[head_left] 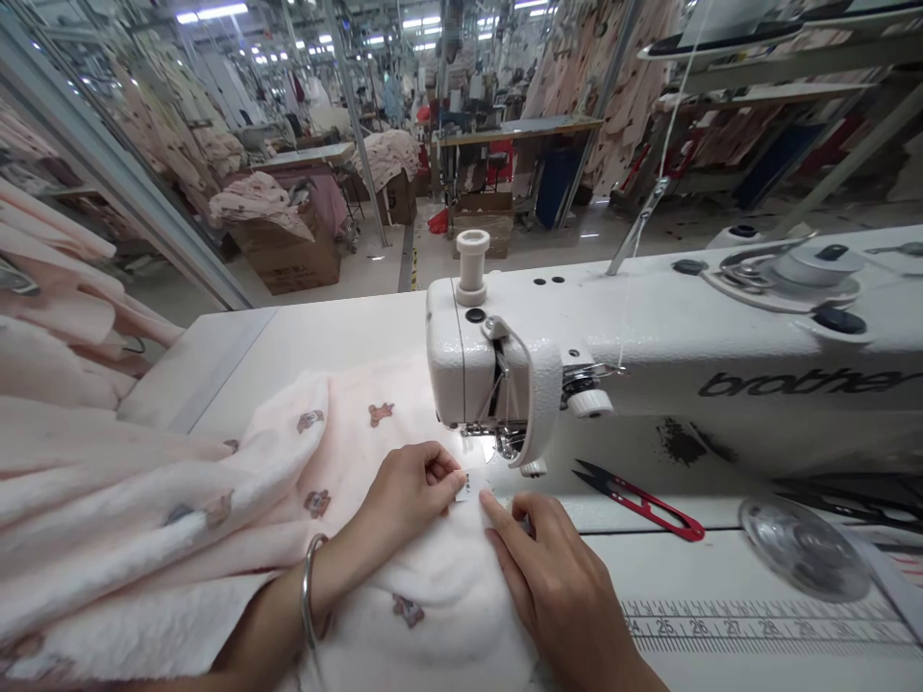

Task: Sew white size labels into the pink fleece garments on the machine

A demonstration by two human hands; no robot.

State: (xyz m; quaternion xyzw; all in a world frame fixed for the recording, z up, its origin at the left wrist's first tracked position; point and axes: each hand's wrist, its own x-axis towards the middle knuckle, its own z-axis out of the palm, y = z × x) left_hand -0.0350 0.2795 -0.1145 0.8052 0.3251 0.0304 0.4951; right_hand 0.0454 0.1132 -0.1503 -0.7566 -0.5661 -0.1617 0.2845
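Note:
A pale pink fleece fabric (216, 509) printed with small bears lies on the sewing table under the white sewing machine (649, 346). My left hand (411, 495), a bangle on its wrist, pinches a small white label (463, 486) against the fabric just in front of the needle (497, 442). My right hand (555, 577) rests on the fabric beside it, index finger stretched toward the label and touching the fleece.
Red-handled thread snips (641, 500) lie on the table right of the needle. A round metal disc (804, 548) and a printed ruler strip (757, 630) sit at the right. More pink garments hang at the left; cardboard boxes (288, 255) and workstations stand beyond.

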